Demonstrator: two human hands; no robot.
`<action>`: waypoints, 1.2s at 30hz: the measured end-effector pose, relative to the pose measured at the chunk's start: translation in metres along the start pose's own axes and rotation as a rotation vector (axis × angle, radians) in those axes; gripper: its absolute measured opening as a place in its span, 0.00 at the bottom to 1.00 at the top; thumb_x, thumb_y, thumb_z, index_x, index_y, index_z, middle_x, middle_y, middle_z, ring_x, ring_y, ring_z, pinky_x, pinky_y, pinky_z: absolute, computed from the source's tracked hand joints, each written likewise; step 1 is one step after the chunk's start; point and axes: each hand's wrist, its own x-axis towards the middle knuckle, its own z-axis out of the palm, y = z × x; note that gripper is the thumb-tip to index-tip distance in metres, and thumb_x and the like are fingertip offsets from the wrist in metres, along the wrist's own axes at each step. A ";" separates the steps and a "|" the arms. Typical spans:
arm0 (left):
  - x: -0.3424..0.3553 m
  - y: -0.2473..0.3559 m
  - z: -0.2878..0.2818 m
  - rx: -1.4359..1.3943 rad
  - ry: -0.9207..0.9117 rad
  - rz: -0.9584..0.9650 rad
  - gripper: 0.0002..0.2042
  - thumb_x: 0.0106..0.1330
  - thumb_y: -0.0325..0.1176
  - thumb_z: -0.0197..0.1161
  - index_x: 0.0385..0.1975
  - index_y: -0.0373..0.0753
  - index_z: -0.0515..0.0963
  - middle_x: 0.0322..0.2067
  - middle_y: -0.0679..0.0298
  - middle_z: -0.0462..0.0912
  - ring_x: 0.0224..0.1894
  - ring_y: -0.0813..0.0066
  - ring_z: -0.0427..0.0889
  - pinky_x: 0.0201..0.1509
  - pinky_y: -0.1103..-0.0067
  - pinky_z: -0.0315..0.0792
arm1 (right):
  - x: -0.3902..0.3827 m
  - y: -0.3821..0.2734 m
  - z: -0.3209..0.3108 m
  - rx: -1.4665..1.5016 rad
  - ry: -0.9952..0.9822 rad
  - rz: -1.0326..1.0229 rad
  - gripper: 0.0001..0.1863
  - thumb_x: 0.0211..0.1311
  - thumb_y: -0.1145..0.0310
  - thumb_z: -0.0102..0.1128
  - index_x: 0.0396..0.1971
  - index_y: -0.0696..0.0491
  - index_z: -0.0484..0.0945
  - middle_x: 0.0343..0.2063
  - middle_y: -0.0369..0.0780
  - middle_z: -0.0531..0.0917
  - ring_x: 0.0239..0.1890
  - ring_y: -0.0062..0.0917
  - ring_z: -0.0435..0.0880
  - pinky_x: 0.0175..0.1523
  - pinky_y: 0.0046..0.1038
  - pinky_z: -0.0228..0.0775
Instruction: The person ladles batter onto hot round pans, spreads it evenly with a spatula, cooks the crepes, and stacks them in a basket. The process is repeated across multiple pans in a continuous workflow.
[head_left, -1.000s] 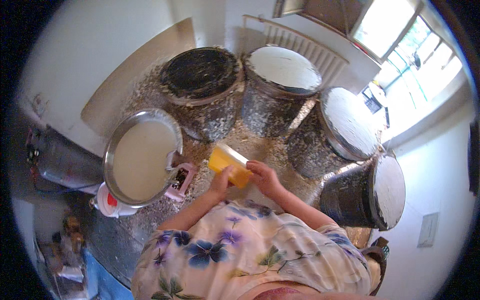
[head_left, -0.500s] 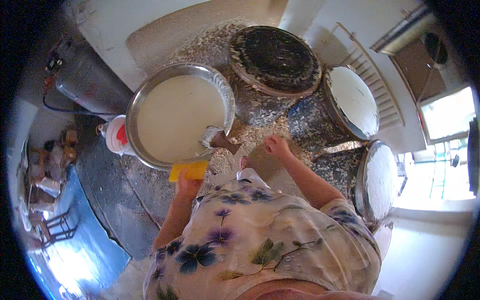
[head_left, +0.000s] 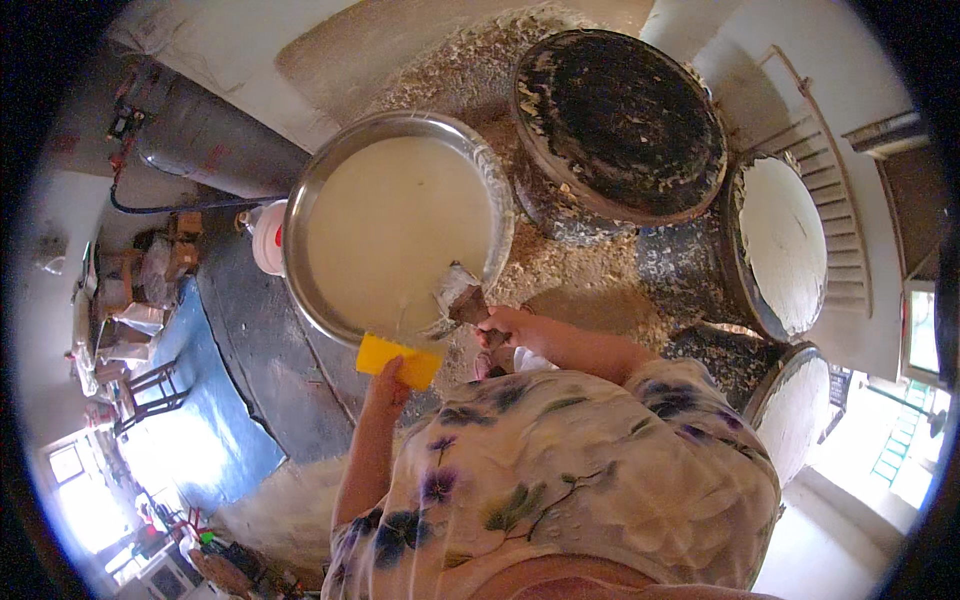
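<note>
My left hand is closed on a flat yellow rectangular scraper, held by the near rim of a large metal basin. Thick cream-coloured liquid fills much of the basin. At its near right rim lies a wide flat brush, its pale-coated head toward the liquid and its brown handle toward me. The fingers of my right hand are closed round the handle end. Part of the handle is hidden by them.
A white bucket stands left of the basin, with a grey cylinder and its black hose behind. Splattered dark drums stand at the right, one with a black lid, another with a white top. Dried crumbs cover the ground.
My right hand has come left and down from beside the drums and taken hold of the brush handle. My left hand keeps the yellow scraper by the rim. The whole view has shifted.
</note>
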 end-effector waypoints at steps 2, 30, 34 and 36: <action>-0.032 0.005 0.003 0.428 0.325 0.083 0.11 0.55 0.35 0.55 0.36 0.41 0.70 0.24 0.67 0.73 0.25 0.74 0.71 0.26 0.80 0.67 | -0.010 -0.006 0.002 -0.301 0.165 -0.077 0.12 0.52 0.75 0.49 0.37 0.60 0.63 0.20 0.44 0.73 0.19 0.31 0.75 0.24 0.33 0.69; -0.119 0.105 0.021 2.090 0.239 -0.109 0.18 0.49 0.45 0.52 0.26 0.34 0.76 0.26 0.47 0.76 0.33 0.53 0.76 0.37 0.67 0.69 | -0.143 -0.076 0.035 -1.642 0.576 -0.668 0.10 0.43 0.69 0.57 0.26 0.57 0.74 0.24 0.44 0.79 0.27 0.32 0.79 0.32 0.33 0.70; -0.128 0.095 0.015 2.054 0.383 -0.099 0.19 0.50 0.46 0.51 0.25 0.32 0.75 0.26 0.47 0.76 0.33 0.52 0.76 0.39 0.66 0.69 | -0.100 -0.045 0.020 -1.485 0.606 -0.299 0.12 0.41 0.67 0.60 0.22 0.59 0.74 0.16 0.42 0.77 0.18 0.29 0.77 0.24 0.30 0.68; -0.121 0.087 0.019 2.111 0.347 -0.079 0.19 0.50 0.46 0.51 0.25 0.32 0.75 0.25 0.46 0.76 0.33 0.52 0.76 0.39 0.66 0.69 | -0.092 -0.034 0.020 -1.545 0.551 -0.241 0.13 0.39 0.66 0.62 0.20 0.60 0.73 0.12 0.40 0.76 0.15 0.26 0.76 0.20 0.27 0.67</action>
